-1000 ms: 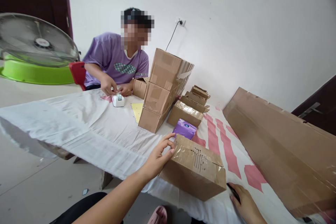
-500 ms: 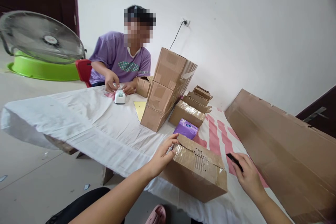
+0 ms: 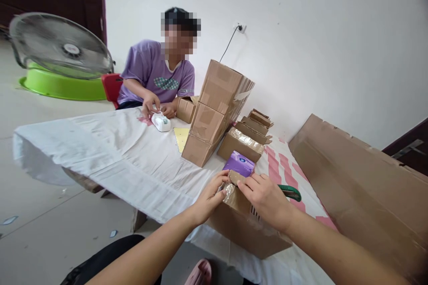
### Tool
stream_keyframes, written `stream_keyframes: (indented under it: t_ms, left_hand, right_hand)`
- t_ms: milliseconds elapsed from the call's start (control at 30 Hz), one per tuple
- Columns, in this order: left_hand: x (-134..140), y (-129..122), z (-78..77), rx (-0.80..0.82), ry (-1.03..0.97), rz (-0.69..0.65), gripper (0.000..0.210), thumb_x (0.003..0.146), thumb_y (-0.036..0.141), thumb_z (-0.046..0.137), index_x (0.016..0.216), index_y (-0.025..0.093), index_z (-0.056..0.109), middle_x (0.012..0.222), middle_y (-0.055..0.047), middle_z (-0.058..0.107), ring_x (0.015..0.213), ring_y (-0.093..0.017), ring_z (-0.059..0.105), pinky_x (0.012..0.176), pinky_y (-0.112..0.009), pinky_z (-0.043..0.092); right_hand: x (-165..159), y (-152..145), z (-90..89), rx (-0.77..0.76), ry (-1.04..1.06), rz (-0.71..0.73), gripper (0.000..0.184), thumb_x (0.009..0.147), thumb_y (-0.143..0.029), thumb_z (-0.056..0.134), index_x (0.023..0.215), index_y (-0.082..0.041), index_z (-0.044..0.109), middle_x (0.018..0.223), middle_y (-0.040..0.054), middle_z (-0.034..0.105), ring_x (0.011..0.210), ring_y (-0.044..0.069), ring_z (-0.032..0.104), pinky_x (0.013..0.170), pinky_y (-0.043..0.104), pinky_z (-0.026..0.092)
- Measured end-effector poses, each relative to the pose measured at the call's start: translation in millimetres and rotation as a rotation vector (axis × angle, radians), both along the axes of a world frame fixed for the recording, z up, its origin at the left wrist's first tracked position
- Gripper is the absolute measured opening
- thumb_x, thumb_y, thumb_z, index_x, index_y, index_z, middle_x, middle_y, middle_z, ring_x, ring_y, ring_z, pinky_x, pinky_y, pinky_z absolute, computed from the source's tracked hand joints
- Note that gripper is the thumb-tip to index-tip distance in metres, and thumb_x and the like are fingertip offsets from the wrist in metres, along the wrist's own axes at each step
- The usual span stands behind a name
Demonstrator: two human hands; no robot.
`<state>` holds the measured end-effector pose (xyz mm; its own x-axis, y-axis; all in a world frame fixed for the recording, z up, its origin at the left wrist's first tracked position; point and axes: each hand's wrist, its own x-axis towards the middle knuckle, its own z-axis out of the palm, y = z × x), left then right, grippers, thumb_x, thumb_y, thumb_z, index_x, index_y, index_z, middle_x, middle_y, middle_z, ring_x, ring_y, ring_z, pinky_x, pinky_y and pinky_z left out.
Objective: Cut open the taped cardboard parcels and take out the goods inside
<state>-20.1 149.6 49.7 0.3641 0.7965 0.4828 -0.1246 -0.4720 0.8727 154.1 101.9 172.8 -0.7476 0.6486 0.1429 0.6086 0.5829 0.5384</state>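
Note:
A taped brown cardboard box (image 3: 244,220) stands at the near edge of the table, a flap (image 3: 236,180) at its top left end. My left hand (image 3: 212,198) grips that end, fingertips at the flap and thumb on the side. My right hand (image 3: 267,198) reaches across the box top, its thumb and fingers closed at the same flap. The green handle of what looks like a utility knife (image 3: 290,193) juts out past the far side of my right hand; the rest is hidden behind it. Just beyond the box lies a purple packet (image 3: 239,163).
Tall stacked cartons (image 3: 209,120) and smaller open boxes (image 3: 240,142) stand farther back. Across the table a person in a purple shirt (image 3: 160,71) handles a small white device (image 3: 161,122). A large cardboard sheet (image 3: 354,187) leans at right; a fan (image 3: 63,46) stands at left.
My right hand has moved left from beside the box onto its top flap. My left hand stays at the box's end. The other person's white device has turned.

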Motion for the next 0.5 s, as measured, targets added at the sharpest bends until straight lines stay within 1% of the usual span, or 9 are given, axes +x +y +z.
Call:
stream_keyframes:
  t_ms: [133,233,400,500]
  left_hand:
    - [1,3,-3.0,0.014,-0.011,-0.002,0.029,0.089,0.04,0.044,0.108,0.021,0.056,0.141,-0.012,0.046,0.136,-0.028,0.038,0.114,-0.046,0.03]
    - [2,4,-3.2,0.009,-0.005,-0.006,0.032,0.09,0.042,0.043,0.11,0.022,0.057,0.143,-0.011,0.044,0.137,-0.028,0.036,0.115,-0.046,0.028]
    - [5,3,-3.3,0.012,0.047,-0.044,0.034,0.091,0.044,0.042,0.112,0.022,0.057,0.146,-0.012,0.039,0.141,-0.029,0.031,0.115,-0.046,0.026]
    - [7,3,-4.2,0.024,0.065,-0.045,0.035,0.091,0.045,0.041,0.112,0.022,0.056,0.146,-0.011,0.04,0.14,-0.029,0.031,0.114,-0.047,0.028]
  right_hand:
    - [19,-10,3.2,-0.027,-0.121,-0.037,0.025,0.083,-0.007,0.056,0.106,-0.013,0.062,0.08,0.0061,0.065,0.072,0.02,0.054,0.062,0.034,0.036]
    - [38,-20,2.8,-0.023,-0.179,-0.072,0.028,0.08,-0.009,0.061,0.107,-0.014,0.063,0.079,0.0053,0.065,0.07,0.02,0.054,0.061,0.034,0.036]
    - [60,-37,3.8,-0.048,-0.186,-0.137,0.037,0.074,-0.004,0.064,0.109,-0.015,0.064,0.079,0.0041,0.065,0.07,0.02,0.054,0.06,0.033,0.037]
    - [67,-45,5.0,-0.063,-0.168,-0.154,0.038,0.076,-0.001,0.061,0.111,-0.015,0.063,0.08,0.0036,0.065,0.07,0.019,0.054,0.062,0.033,0.039]
